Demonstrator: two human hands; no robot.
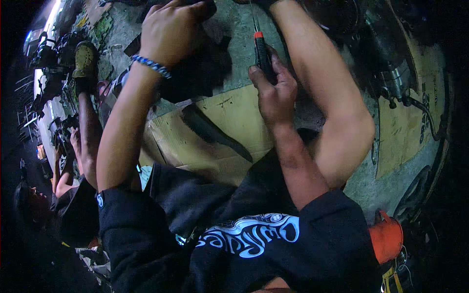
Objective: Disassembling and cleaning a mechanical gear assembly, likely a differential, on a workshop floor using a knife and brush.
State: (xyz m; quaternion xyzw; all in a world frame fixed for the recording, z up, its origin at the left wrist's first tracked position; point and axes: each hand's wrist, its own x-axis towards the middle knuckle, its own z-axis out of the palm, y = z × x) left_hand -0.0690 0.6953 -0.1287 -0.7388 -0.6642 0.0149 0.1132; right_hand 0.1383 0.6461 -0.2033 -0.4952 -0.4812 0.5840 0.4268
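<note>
My right hand (278,90) is wrapped round the black and red handle of a screwdriver (263,56). Its thin metal shaft points up toward the top edge of the head view. At the upper left, my left hand (171,31), with a blue and white braided band on the wrist, has its fingers curled over a dark part (207,10) that is cut off by the top edge. Below that hand lies a bulky black shape (195,73), too dark to make out. A curved black strip-like piece (215,132) rests on the cardboard (176,144) between my arms.
My bent leg (342,93) is right of the screwdriver. A metal cylinder-like part (393,80) with a dark hose lies farther right, near more cardboard (420,127). An orange container (387,237) stands at lower right. Another person (73,190) sits at the left among dark parts.
</note>
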